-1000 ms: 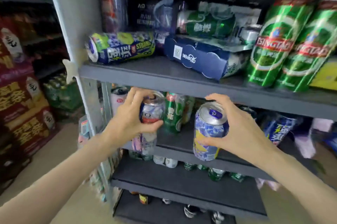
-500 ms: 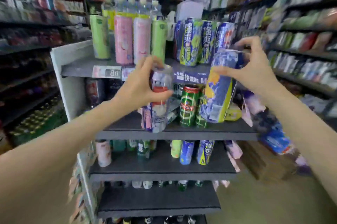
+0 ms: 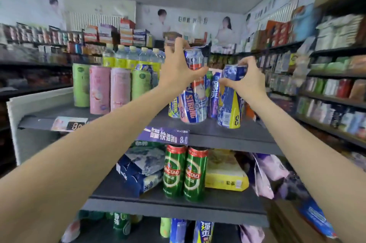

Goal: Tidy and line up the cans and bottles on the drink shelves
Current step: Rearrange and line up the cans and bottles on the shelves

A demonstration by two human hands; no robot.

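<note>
Left hand [image 3: 179,70] fingers grasp the red-blue can [image 3: 195,92], right hand [image 3: 246,82] fingers the blue-yellow can [image 3: 229,100] — both held upright at the top shelf [image 3: 227,134], likely to join that row.

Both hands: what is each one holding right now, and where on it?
The left hand grips a tall blue-and-white can around its upper half. The right hand grips a blue-and-yellow can near its top.

Bare top shelf [image 3: 126,118] left of my left hand [image 3: 178,70]: passable. Behind it, tall pink and green cans [image 3: 111,88] block. Blue cans [image 3: 214,94] crowd between hands.
</note>
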